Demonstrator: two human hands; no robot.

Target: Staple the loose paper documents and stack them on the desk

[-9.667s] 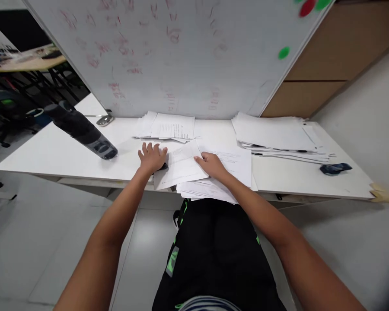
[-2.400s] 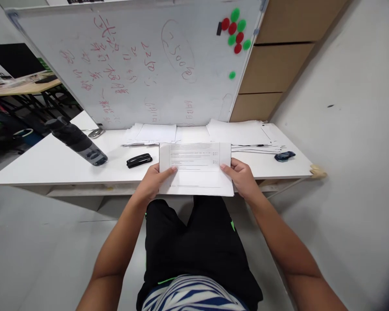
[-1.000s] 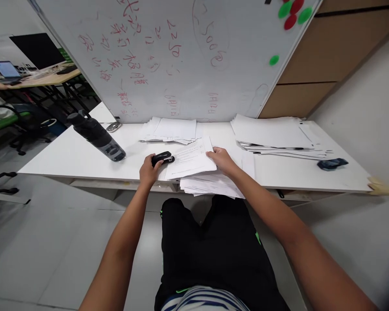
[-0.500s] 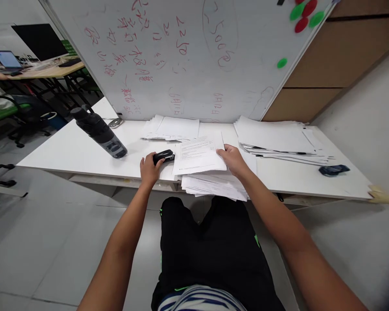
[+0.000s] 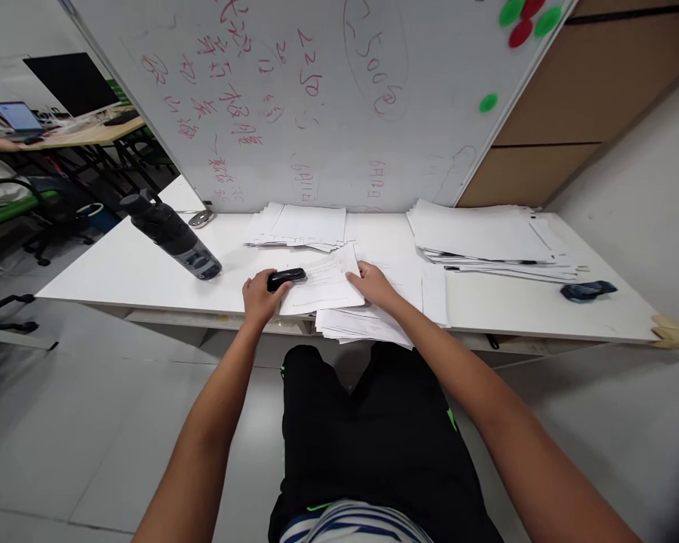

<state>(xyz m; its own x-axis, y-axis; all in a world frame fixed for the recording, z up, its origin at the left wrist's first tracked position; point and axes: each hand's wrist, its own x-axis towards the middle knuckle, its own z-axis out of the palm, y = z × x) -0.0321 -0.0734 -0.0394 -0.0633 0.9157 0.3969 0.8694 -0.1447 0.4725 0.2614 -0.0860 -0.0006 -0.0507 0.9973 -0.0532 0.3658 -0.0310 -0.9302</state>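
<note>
White desk [image 5: 118, 271] | 2 paper stacks [image 5: 480, 232] near whiteboard [image 5: 430, 83] | left hand [image 5: 261, 299] gripping stapler [image 5: 286, 278] | right hand [image 5: 374, 285] pinching printed paper [image 5: 324, 288]

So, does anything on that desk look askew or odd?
Yes: the front paper stack is messy and juts past the edge of the desk. The back-right pile is fanned unevenly, and something tan and ragged pokes off the right corner.
</note>
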